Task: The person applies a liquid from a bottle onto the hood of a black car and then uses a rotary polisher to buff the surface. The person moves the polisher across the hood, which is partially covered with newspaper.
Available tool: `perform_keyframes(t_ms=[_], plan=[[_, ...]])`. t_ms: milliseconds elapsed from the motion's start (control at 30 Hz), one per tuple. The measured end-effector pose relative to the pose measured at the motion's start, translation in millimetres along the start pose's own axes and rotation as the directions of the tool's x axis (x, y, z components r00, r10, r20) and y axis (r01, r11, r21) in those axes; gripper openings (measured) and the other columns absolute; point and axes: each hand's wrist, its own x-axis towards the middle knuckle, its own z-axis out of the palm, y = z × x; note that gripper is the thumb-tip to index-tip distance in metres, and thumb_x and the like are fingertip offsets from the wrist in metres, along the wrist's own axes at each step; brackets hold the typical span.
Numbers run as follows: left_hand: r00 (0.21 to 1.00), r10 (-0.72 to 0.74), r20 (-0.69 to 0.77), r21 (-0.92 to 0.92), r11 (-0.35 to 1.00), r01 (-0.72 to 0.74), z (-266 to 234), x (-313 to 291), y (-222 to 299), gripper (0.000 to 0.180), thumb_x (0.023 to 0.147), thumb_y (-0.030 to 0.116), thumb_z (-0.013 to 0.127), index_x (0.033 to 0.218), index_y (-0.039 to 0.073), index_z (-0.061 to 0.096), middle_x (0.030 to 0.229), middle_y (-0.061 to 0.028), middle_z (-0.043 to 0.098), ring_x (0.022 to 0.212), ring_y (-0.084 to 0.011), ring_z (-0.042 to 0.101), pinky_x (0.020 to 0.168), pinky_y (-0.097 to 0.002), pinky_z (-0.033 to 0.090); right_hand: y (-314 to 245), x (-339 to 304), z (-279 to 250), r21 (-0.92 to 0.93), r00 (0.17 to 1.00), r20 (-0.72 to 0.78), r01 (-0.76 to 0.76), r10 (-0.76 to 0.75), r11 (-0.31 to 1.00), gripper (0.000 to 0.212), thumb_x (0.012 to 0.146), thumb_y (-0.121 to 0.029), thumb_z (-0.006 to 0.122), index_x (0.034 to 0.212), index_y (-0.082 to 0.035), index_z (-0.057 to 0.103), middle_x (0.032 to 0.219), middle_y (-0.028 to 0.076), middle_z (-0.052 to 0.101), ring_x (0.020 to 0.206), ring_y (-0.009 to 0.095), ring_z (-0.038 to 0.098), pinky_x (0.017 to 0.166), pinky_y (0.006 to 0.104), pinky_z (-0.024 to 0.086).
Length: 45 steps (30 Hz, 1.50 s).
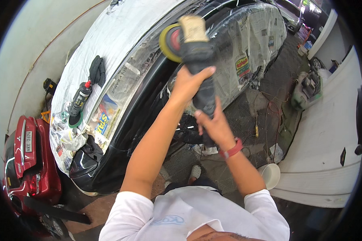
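Note:
A black power polisher point(197, 54) with a tan cover over its head is held up in front of me. My left hand point(186, 85) is closed around the front of its body, thumb lying along the top. Lower down, my right hand point(216, 125) grips the rear part of the tool. The polisher's yellow-edged round pad point(168, 43) faces left, close to the car's black panel point(153, 74); I cannot tell whether it touches. Newspaper and clear plastic masking point(245, 52) cover much of the car around that panel.
A black bottle with a red cap point(81, 98) and a dark cloth point(96, 71) lie on the white covering at left. Cords point(269, 106), a green-grey machine point(308, 90) and a white bucket point(269, 176) are on the right. A red car point(34, 160) stands at far left.

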Motion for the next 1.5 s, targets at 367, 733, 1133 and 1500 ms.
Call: perform_keyframes(t_ms=[367,733,1133,1500], plan=[[0.916,-0.309,-0.255,-0.1,0.951,0.293,-161.7,-268.8,-40.0,0.044,0.092,0.012,0.083,0.13,-0.002,0.066,0.123,-0.0141,0.075,0.115,-0.0252,0.073,0.102,-0.042,0.06,157.8,-139.0,143.1,-0.161,0.931,0.362,0.115,-0.05,0.98,0.107,0.099,-0.028,0.081,0.174,-0.008,0.008,0.162,0.031,0.047,0.146,0.046,0.055,0.12,0.0488,0.046],[0.807,-0.487,-0.335,-0.193,0.874,0.447,-242.2,-417.4,-111.0,0.054,0.09,0.003,0.08,0.14,0.002,0.062,0.139,-0.0127,0.067,0.132,-0.0266,0.065,0.117,-0.0449,0.051,295.7,-198.4,202.7,-0.224,0.869,0.493,0.086,0.037,0.971,0.105,0.094,-0.025,0.084,0.173,-0.016,0.015,0.15,0.031,0.06,0.13,0.048,0.067,0.106,0.0503,0.056],[0.897,-0.211,-0.387,0.266,0.907,0.328,-189.9,-321.5,-94.0,0.047,0.085,0.002,0.088,0.128,-0.002,0.069,0.118,-0.0097,0.076,0.109,-0.0216,0.074,0.102,-0.0393,0.058,292.4,-133.4,192.1,0.091,0.904,0.427,-0.034,-0.008,0.995,0.091,0.095,-0.023,0.085,0.165,-0.013,0.028,0.15,0.018,0.058,0.141,0.032,0.06,0.116,0.0444,0.048],[0.968,-0.077,-0.238,0.65,0.728,0.218,-54.0,-89.4,15.8,0.056,0.082,0.023,0.09,0.126,-0.003,0.067,0.112,-0.0106,0.075,0.1,-0.0192,0.07,0.094,-0.036,0.056,114.0,-6.2,102.3,0.288,0.954,0.265,0.06,-0.14,0.956,0.079,0.094,-0.022,0.086,0.153,-0.004,0.037,0.138,0.014,0.06,0.132,0.023,0.058,0.114,0.0416,0.046]])
